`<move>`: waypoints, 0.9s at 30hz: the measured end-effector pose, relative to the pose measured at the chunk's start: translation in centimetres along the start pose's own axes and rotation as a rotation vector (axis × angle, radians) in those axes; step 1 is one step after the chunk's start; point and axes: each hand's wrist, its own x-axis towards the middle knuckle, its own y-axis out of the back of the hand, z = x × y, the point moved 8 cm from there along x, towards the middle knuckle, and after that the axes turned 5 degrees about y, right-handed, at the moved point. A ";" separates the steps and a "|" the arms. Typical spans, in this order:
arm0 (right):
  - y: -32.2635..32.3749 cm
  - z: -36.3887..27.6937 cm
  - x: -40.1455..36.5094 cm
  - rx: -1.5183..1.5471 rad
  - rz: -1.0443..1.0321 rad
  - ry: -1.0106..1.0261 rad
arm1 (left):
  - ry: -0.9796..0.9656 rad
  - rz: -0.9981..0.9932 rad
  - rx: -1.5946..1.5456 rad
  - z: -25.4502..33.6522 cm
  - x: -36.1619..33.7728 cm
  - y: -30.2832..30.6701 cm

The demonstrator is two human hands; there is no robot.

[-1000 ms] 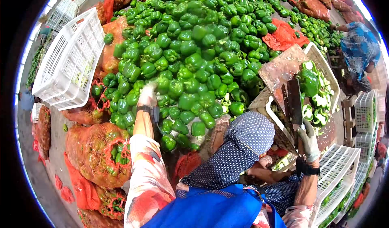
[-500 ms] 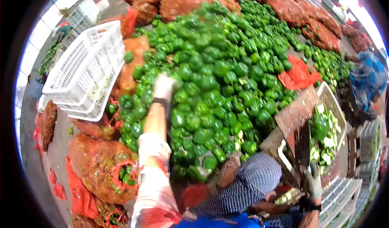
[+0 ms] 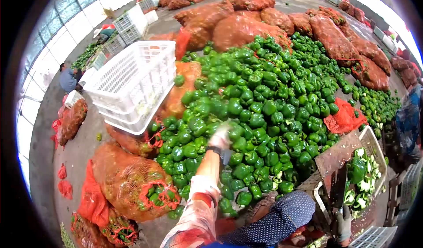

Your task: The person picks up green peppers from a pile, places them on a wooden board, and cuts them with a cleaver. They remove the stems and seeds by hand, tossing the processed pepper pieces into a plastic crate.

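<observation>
The peppers (image 3: pixel 269 108) lie in a pile (image 3: pixel 282 129). Over its left part the person's left hand (image 3: pixel 219 138) has shifted rightward, putting different peppers beneath it; blur hides whether that grip holds one. Right of the pile, the gloved right hand (image 3: pixel 343 226) stays closed round a knife (image 3: pixel 338 188), and a tray (image 3: pixel 376 149) holds cut pieces (image 3: pixel 366 186). Left of the pile, pale bits (image 3: pixel 141 109) show through a white crate (image 3: pixel 110 99); at its near left, peppers fill the mouth of a netted sack (image 3: pixel 119 182).

Peppers (image 3: pixel 269 109) heap across the centre, before a row of sacks (image 3: pixel 246 31) at the top. Crates (image 3: pixel 115 94) stand at upper left. At lower right, a knife (image 3: pixel 338 188) is left of cut pieces (image 3: pixel 365 186) in a tray (image 3: pixel 376 143).
</observation>
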 end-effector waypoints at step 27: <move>0.6 -3.0 -5.9 0.123 0.006 -0.075 | -0.182 -0.980 0.444 -14.3 -21.9 -36.3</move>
